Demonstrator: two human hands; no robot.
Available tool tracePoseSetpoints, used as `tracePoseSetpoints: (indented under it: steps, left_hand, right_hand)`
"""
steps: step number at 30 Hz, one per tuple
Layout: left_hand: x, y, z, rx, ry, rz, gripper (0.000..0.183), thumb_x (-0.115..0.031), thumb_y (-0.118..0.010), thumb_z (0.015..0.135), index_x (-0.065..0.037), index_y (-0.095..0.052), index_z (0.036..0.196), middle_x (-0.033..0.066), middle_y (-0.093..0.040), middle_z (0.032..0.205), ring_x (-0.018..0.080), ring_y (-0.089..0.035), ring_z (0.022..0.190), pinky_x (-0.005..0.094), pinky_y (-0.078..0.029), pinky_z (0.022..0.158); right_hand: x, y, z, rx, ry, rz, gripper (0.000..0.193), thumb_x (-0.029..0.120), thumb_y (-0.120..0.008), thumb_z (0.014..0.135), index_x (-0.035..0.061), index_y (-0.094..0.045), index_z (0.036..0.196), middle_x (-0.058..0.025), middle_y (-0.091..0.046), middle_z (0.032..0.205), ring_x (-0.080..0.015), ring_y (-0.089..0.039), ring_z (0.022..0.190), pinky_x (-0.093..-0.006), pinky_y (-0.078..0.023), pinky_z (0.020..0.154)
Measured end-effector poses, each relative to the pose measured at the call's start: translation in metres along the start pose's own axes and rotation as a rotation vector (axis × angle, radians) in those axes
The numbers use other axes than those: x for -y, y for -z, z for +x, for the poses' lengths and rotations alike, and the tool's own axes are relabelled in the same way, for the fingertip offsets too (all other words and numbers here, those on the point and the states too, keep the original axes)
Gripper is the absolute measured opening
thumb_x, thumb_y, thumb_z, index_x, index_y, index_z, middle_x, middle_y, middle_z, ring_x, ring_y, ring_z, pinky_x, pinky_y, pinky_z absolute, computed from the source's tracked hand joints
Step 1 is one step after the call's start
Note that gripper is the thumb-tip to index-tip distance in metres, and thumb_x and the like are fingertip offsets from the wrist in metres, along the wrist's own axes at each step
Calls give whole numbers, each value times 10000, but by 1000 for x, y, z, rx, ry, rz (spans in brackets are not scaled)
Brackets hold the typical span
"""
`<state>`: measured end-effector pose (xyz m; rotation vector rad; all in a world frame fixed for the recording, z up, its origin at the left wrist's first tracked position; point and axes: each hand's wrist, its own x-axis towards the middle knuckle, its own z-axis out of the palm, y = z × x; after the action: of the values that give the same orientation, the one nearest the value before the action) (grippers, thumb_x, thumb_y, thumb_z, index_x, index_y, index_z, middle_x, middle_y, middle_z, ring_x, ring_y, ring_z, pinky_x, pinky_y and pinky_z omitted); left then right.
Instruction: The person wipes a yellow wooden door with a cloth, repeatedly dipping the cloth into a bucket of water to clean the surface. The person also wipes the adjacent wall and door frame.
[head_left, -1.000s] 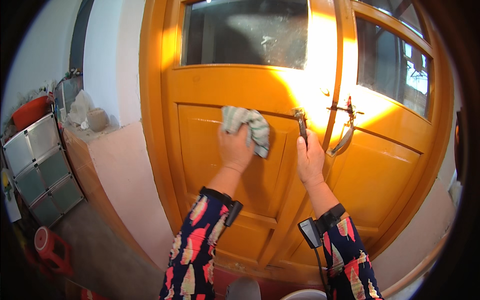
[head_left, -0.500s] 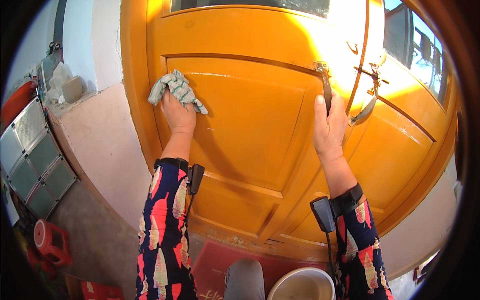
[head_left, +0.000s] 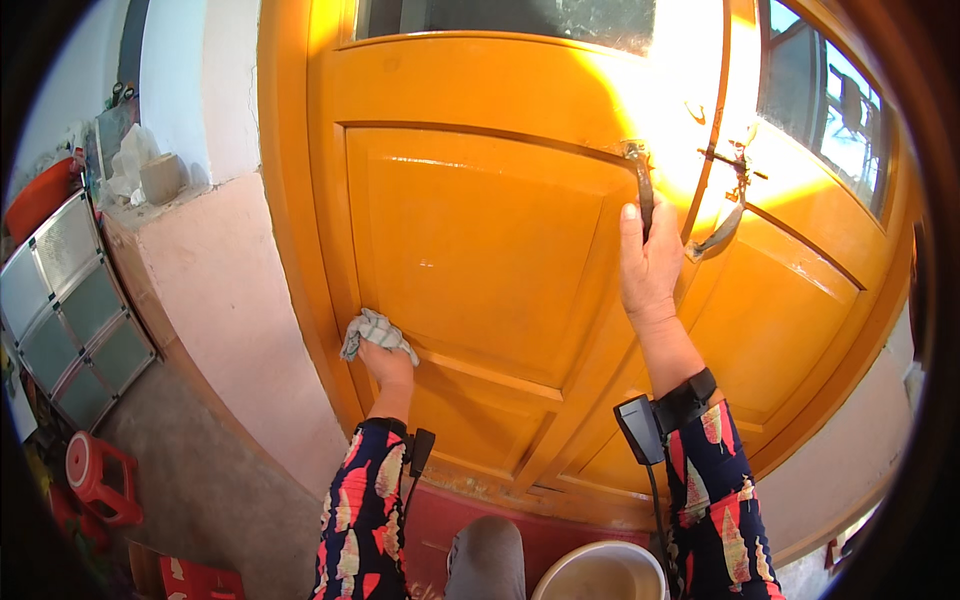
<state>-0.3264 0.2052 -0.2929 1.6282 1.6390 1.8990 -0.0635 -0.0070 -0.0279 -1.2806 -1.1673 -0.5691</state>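
Note:
A yellow-orange wooden door (head_left: pixel 480 230) with recessed panels fills the middle of the view. My left hand (head_left: pixel 388 365) presses a bunched grey-white cloth (head_left: pixel 376 337) with dark stripes against the lower left corner of the big panel; its fingertips are hidden under the cloth. My right hand (head_left: pixel 650 262) is wrapped round the dark metal door handle (head_left: pixel 643 182) at the door's right edge. Beside it, a second curved handle (head_left: pixel 722 235) and a bolt latch (head_left: pixel 735 160) sit on the neighbouring door leaf.
A white basin (head_left: pixel 602 575) stands at the bottom, beside my knee, on a red mat (head_left: pixel 450 510). To the left are a low wall ledge (head_left: pixel 190 200) with odds and ends, a glazed panelled cabinet (head_left: pixel 75 310), a red stool (head_left: pixel 105 480) and a red box (head_left: pixel 200 580).
My left hand has slid the cloth down the panel's left side, from the upper corner to the lower one. My right hand stays on the handle.

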Motion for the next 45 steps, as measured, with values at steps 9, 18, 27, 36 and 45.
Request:
tracePoseSetpoints:
  steps: [9,18,27,36,45]
  left_hand:
    - [-204,-31,26,-94,285,-1854,236,-129,-552,935,-9,-588,1135,92,-622,1078,223,-606,981,331,-493,827]
    - [-338,7,7,1,-946,-111,603,-87,-696,713,-83,-525,1291,145,-478,1370,404,-384,1304,552,-265,1078]
    - [-211,-20,50,-145,-420,85,611,-67,-615,803,5,-421,1379,214,-450,1391,438,-365,1311,564,-266,1080]
    - [-78,-21,-34,-152,-47,23,430,-69,-505,921,-1,-437,1341,125,-515,1291,247,-533,1137,286,-458,914]
    - [-220,-26,-29,-93,227,-1041,282,-163,-489,993,-36,-511,1243,1,-572,1080,115,-552,945,202,-428,829]
  right_hand:
    - [2,2,0,10,0,18,346,299,-585,915,36,-530,1133,-71,-534,752,-232,-560,695,-383,-470,680]
    - [-1,14,5,126,2,207,386,349,-512,966,21,-538,1167,-164,-615,917,-325,-605,876,-412,-468,796]
    - [-2,16,2,146,9,146,401,371,-536,957,22,-526,1155,-96,-531,809,-249,-540,765,-375,-458,732]
    - [0,16,3,144,-14,173,380,361,-564,946,36,-524,1138,-66,-526,798,-220,-538,755,-365,-464,731]
    - [-8,19,5,202,7,213,424,390,-502,961,34,-510,1191,-175,-602,945,-345,-588,901,-429,-458,825]
